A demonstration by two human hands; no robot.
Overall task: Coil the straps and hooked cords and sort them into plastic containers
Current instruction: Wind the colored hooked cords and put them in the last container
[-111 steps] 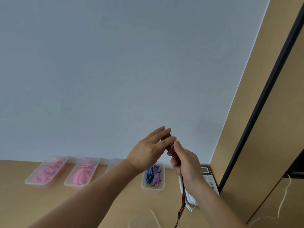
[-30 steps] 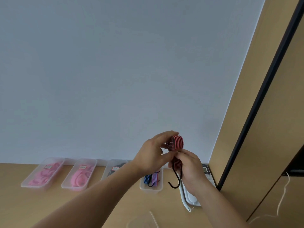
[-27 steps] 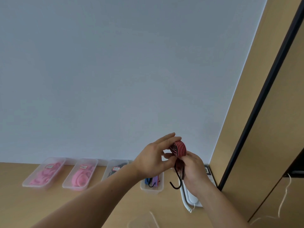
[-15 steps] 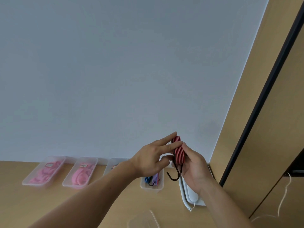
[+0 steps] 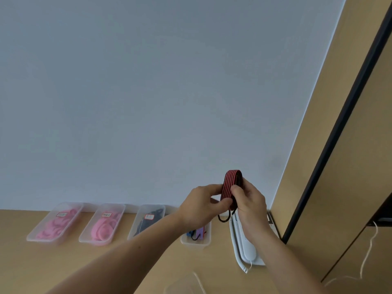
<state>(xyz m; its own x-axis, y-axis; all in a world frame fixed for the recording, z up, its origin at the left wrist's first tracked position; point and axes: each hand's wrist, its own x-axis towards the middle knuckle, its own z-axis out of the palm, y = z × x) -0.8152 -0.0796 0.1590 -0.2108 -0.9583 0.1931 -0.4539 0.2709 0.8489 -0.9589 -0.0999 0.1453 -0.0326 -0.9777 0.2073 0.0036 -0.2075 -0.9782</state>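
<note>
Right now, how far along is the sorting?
Done: pink coils, more pink coils, dark straps and blue and purple hooked cords lie in containers. In hand: left hand and right hand grip the coiled red striped cord. Left: binning it.

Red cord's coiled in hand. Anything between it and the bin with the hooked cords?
Nothing visible. The left hand and right hand hold the red cord in the air by the bin, which shows no lid. Blue and purple cords lie at its near end; the left hand hides its far end.
</note>
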